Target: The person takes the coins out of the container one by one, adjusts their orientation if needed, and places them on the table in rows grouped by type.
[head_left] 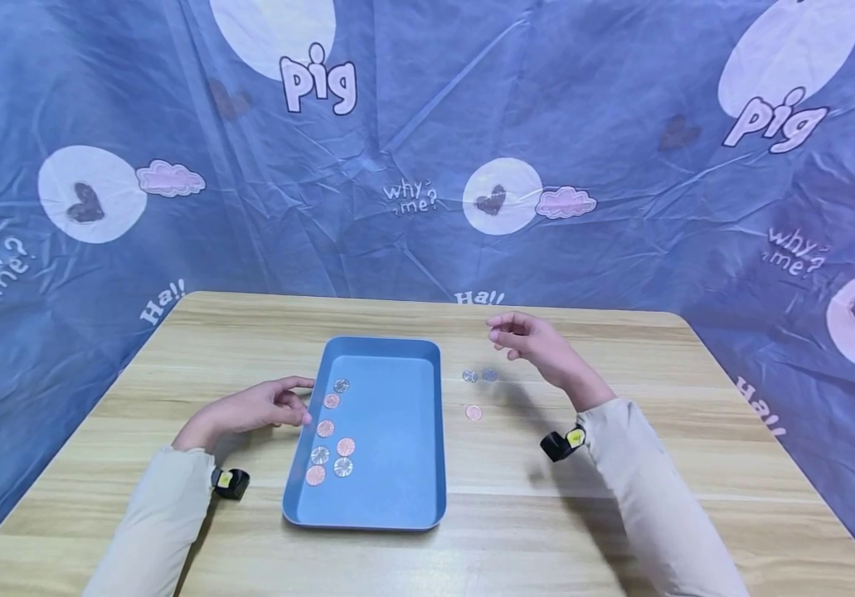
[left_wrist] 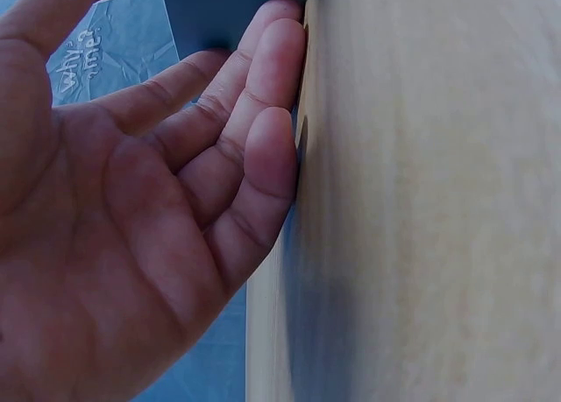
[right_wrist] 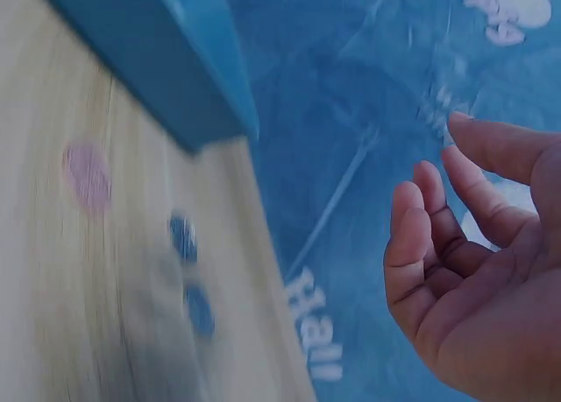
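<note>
A shallow blue tray (head_left: 397, 414) lies on the table with several silver and copper-coloured coins along its left side, among them a silver coin (head_left: 343, 467) and a copper coin (head_left: 315, 475). My left hand (head_left: 270, 405) is at the tray's left edge, its thumb and index fingertips right at the rim; its other fingertips rest on the tabletop in the left wrist view. My right hand (head_left: 535, 342) is raised above the table, right of the tray, fingers loosely bent around nothing. Below it lie two silver coins (head_left: 469, 376) and one copper coin (head_left: 474, 412).
The wooden table (head_left: 584, 531) ends at the back against a blue printed cloth (head_left: 397, 124), which also hangs at both sides. A small black wrist camera (head_left: 233, 483) sits at the left cuff, another black camera (head_left: 557, 446) at the right.
</note>
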{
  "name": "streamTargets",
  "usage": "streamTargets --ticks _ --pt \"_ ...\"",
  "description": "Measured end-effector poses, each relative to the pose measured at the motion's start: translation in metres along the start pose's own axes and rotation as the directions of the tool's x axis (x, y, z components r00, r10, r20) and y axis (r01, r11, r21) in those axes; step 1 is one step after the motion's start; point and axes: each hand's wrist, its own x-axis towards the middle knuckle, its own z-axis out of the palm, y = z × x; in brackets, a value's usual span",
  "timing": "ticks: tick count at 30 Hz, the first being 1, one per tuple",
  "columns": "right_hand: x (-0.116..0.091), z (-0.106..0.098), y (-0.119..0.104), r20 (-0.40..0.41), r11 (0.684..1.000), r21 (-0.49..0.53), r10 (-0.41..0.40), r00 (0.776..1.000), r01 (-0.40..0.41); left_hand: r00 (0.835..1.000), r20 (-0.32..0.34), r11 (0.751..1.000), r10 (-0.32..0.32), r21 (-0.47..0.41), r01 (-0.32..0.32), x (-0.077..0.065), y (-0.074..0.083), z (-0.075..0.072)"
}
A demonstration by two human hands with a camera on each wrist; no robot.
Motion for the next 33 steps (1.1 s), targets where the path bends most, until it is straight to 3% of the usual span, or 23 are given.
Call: streamTargets --ticks 9,14,24,33 --pt "-0.004 0.047 -0.034 0.129 0.985 0.165 -0.072 0.989 0.050 1.000 0.012 1.000 0.021 -0.012 -0.021 0.000 0.002 0.000" --pt "-0.003 0.073 -0.046 0.208 0.981 0.184 -0.097 0.973 0.058 1.000 0.010 1.000 0.029 -0.010 -0.029 0.000 0.005 0.000" --pt "0.004 0.125 -0.048 0.296 0.990 0.136 -0.075 0.952 0.035 0.999 0.017 1.000 0.027 -0.010 -0.027 -0.001 0.001 -0.001" --pt "0.011 0.159 -0.039 0.366 0.990 0.140 -0.065 0.929 0.014 1.000 0.013 1.000 0.016 0.004 -0.016 0.001 0.000 -0.003"
